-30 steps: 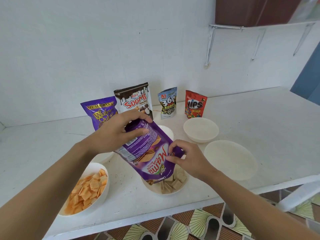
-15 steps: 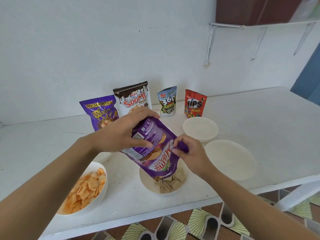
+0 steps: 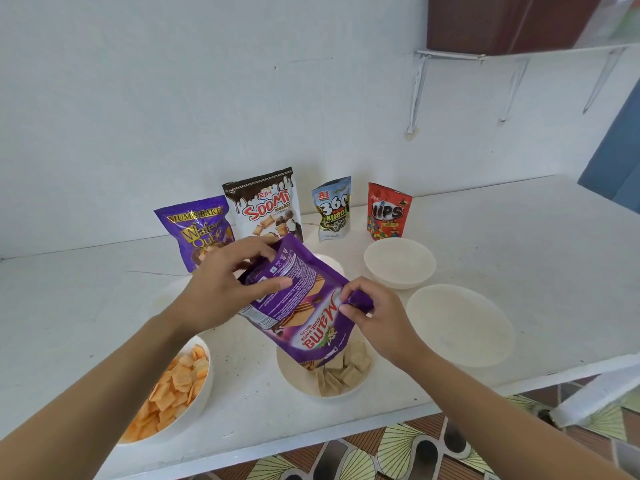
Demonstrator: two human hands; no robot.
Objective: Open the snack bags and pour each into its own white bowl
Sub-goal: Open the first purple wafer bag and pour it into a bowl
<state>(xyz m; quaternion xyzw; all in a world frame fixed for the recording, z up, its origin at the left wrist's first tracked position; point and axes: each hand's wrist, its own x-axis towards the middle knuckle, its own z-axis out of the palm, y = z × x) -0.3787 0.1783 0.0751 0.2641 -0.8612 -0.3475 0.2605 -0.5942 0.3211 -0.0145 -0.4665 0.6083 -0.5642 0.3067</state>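
Note:
A purple Mama wafer bag [image 3: 304,313] hangs upside down, its open mouth over a white bowl [image 3: 294,379] that holds pale wafer squares [image 3: 346,370]. My left hand [image 3: 221,292] grips the bag's raised bottom end. My right hand [image 3: 377,317] pinches the bag's right edge, a purple fold between thumb and fingers. Behind stand four more bags: a purple Wafer Qube bag [image 3: 199,230], a Soomi bag [image 3: 265,206], a 360 Kuaci bag [image 3: 332,209] and a red Nips bag [image 3: 388,211].
A bowl [image 3: 201,403] of orange chips sits at the front left. Two empty white bowls [image 3: 398,261] [image 3: 460,323] stand on the right. Another bowl [image 3: 332,265] is mostly hidden behind the purple bag. The white table's front edge [image 3: 381,414] runs just below the bowls.
The bag has been tipped steeper and lifted a little, its mouth staying over the wafer bowl. Both hands kept their hold and shifted slightly up and left.

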